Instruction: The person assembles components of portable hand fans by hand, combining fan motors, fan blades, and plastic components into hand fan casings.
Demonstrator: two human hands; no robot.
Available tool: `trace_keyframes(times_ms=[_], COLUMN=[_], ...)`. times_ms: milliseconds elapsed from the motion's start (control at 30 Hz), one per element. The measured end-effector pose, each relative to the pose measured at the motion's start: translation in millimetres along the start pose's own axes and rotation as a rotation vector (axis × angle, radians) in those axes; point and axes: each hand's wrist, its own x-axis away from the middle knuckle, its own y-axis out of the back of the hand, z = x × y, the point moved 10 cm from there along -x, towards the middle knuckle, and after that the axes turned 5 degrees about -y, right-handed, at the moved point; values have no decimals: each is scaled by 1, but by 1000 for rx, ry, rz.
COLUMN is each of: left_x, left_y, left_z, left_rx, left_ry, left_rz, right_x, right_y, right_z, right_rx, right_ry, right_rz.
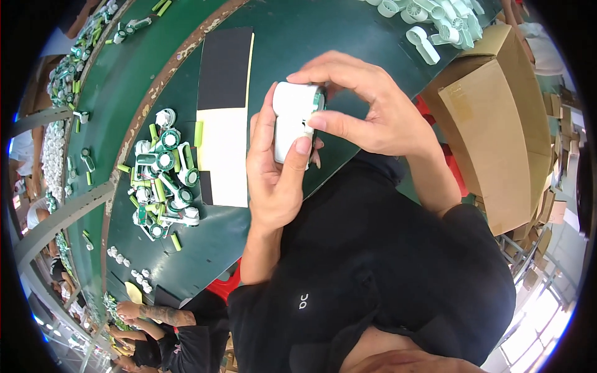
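Above the table's near edge I hold a white plastic fan housing (292, 127) with a green part showing along its right side. My left hand (273, 180) is closed round it from the left and below, its thumb lying on the front face. From the right, my right hand (373, 105) grips the same housing, with the thumb at its right edge and the index finger on its top end. The right hand's other fingers are partly hidden behind the housing. A black and white board (224, 152) lies on the table left of my hands, with a yellow-green cylinder (198, 133) on its edge.
Several white and green fan assemblies (165, 161) with yellow-green cylinders are heaped at left. Pale green fan shells (444, 22) lie at the far right, beside an open cardboard box (491, 130). Past a chipped rail (130, 137) runs a green belt (99, 124). A co-worker's tattooed forearm (161, 314) is at lower left.
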Motion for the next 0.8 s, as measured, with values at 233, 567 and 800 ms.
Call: trace_keyframes(times_ms=[233,567,800], left_x=[2,17,17], left_y=[-24,-10,-11], left_z=[-3,14,4], left_rx=[191,92,-93], left_ry=[150,202,88], left_rz=[74,64,85], right_x=[-6,-5,0], right_y=[-5,10,14], right_z=[7,4,0], right_rx=[9,104,102], right_ry=[104,92,98], right_rz=[-115,-223,-299])
